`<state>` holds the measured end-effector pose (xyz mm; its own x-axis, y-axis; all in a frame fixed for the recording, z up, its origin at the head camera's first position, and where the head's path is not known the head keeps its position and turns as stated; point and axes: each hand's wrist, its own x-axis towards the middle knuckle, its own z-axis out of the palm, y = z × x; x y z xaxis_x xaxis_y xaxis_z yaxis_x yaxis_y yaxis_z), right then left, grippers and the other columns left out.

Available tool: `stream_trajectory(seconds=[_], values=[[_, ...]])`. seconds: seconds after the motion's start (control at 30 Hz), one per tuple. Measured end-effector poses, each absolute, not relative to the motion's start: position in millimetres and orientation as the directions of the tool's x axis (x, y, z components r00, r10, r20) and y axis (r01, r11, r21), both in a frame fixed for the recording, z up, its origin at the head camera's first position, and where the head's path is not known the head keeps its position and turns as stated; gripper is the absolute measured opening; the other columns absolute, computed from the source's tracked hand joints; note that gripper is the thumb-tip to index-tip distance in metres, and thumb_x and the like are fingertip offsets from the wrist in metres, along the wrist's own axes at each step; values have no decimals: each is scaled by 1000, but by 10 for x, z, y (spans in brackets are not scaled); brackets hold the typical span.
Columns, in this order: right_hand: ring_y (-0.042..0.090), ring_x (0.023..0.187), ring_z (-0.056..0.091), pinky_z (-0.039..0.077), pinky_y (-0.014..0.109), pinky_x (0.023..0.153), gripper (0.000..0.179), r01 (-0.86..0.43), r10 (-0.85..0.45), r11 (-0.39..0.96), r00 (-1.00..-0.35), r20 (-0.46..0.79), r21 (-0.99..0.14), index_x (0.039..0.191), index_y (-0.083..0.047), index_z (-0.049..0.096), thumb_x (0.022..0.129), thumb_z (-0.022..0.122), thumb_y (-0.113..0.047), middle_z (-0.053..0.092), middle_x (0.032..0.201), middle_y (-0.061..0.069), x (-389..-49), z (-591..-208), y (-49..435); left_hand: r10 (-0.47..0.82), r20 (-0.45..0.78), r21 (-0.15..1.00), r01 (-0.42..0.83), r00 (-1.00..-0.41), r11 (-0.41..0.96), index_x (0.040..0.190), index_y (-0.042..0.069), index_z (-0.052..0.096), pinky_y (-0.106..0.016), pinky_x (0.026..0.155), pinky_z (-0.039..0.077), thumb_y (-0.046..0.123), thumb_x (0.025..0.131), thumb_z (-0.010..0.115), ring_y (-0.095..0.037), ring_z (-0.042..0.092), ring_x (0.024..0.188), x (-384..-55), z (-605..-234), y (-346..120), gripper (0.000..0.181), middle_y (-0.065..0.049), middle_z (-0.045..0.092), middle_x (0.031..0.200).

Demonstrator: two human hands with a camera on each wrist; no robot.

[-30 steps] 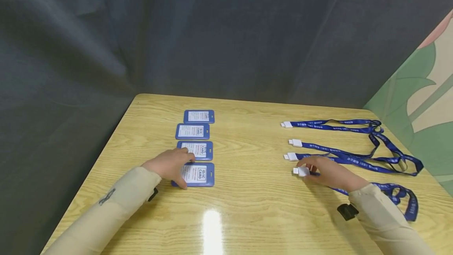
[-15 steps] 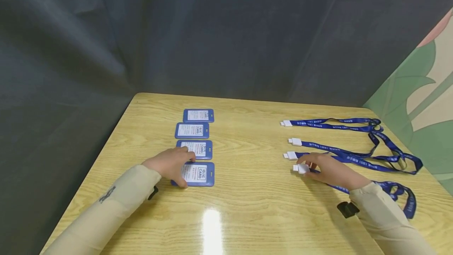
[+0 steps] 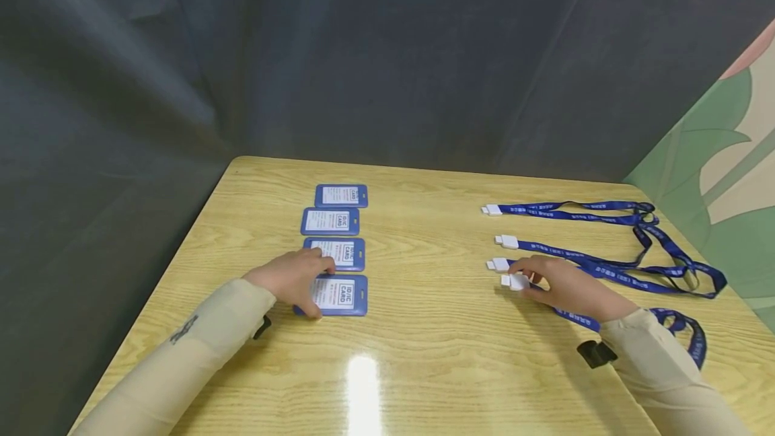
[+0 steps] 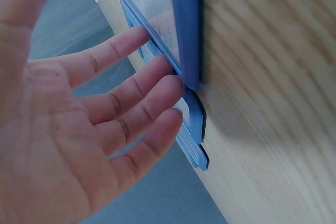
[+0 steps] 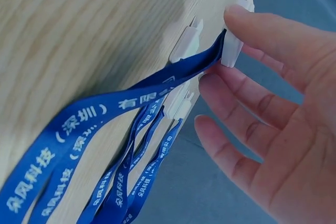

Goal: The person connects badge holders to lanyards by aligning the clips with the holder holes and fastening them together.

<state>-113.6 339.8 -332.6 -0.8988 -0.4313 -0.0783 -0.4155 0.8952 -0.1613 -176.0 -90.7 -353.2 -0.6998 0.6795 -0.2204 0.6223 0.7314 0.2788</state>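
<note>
Over the nearest blue badge holder [image 3: 346, 294], which lies flat with a white ID card inside, is my left hand [image 3: 292, 280]. Its thumb is at the near edge and its fingertips at the far edge. In the left wrist view the fingers [image 4: 134, 85] extend loosely beside the holder [image 4: 185, 24]. My right hand [image 3: 560, 286] pinches the white plastic clip [image 3: 515, 282] of the nearest blue lanyard [image 3: 578, 319] between thumb and fingers. Raised above the wood in the right wrist view, the clip [image 5: 231, 45] trails its printed strap [image 5: 100, 106].
Behind the left hand, more badge holders [image 3: 329, 221] lie in a column. Several blue lanyards with white clips [image 3: 509, 241] stretch across the right side of the wooden table [image 3: 424, 348]. A dark curtain [image 3: 412, 59] hangs behind, and a patterned surface [image 3: 720, 167] rises at right.
My right hand has raised the lanyard's clip slightly, and its strap has shifted a little toward the left. The left hand stays at the same badge holder.
</note>
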Motion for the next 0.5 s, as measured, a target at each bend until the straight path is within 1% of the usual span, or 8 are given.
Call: stream_trajectory(seconds=[0.17, 0.3, 0.5], values=[[7, 80, 57, 52, 26, 67, 31, -449, -461, 878, -886, -39, -167, 110, -11, 63, 80, 71, -12, 67, 101, 0, -1143, -3303, 3363, 677, -224, 285, 618, -701, 733, 113, 7, 59, -36, 86, 49, 33, 60, 85, -17, 51, 85, -1769, -3537, -906, 64, -6, 57, 99], [7, 80, 57, 52, 27, 68, 31, -446, -458, 878, -888, -38, -172, 110, -12, 63, 80, 71, -13, 67, 101, -1, -1154, -3283, 3333, 672, -233, 291, 609, -703, 738, 114, 8, 59, -38, 88, 48, 34, 61, 85, -18, 52, 88, -1777, -3532, -908, 65, -6, 58, 102], [12, 83, 60, 53, 30, 69, 31, -462, -472, 872, -881, -28, -163, 109, -9, 63, 80, 72, -14, 66, 102, 2, -1164, -3266, 3311, 661, -245, 298, 594, -709, 747, 114, 9, 59, -39, 90, 48, 35, 61, 86, -19, 53, 91, -1791, -3541, -904, 65, -5, 58, 104]])
